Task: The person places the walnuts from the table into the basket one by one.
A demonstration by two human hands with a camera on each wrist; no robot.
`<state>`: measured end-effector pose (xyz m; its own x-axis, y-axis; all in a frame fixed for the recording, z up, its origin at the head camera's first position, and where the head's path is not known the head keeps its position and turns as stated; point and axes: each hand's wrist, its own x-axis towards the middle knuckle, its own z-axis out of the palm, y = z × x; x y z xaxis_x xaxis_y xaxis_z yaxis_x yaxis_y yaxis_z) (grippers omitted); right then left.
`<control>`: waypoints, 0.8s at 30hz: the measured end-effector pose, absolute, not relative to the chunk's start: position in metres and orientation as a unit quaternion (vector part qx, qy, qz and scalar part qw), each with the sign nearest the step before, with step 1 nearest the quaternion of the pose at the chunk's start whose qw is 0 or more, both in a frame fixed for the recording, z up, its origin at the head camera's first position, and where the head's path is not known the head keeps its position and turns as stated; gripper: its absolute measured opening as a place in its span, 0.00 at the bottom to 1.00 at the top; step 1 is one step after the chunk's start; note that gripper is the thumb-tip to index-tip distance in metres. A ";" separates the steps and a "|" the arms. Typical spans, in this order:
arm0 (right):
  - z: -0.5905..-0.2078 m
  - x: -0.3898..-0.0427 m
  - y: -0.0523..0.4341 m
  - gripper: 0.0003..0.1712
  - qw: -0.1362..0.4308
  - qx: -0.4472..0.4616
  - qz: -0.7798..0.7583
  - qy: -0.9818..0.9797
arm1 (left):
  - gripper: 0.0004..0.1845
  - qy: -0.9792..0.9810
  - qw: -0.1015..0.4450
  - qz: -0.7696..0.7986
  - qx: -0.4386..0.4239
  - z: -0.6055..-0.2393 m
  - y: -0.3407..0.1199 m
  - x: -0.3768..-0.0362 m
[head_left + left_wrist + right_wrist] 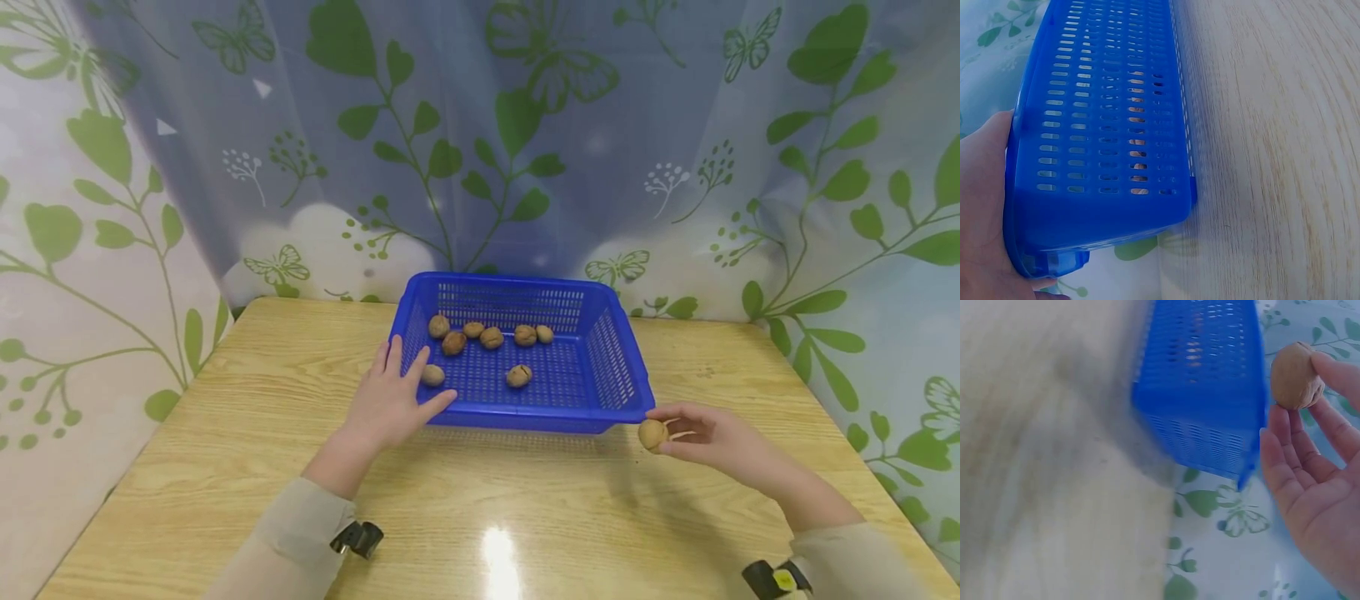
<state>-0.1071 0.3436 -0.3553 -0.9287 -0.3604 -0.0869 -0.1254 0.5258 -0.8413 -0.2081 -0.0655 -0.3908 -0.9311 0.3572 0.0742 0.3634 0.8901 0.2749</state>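
Surface (525, 500) of pale glossy woodgrain fills the lower frame. Blue perforated plastic basket (525, 350) sits at centre, long axis left-right, walnuts (491, 337) inside. Left hand (390, 400), fingers spread, rests on its near-left corner. Right hand (701, 433), just right of it, pinches a round wrinkled walnut (652, 434).

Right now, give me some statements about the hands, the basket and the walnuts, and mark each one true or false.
1. The right hand pinches a walnut outside the blue basket. True.
2. The left hand holds a walnut too. False: it rests on the basket's near left corner, fingers straight.
3. The basket is empty. False: several walnuts lie inside.
4. The basket stands on a wooden table. True.
5. The held walnut is by the basket's left corner. False: it is at the near right corner.
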 end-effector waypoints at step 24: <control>-0.308 -0.158 0.333 0.28 0.080 -0.114 -0.427 0.893 | 0.47 -0.973 0.009 -0.141 -0.182 -0.391 -0.065 -0.209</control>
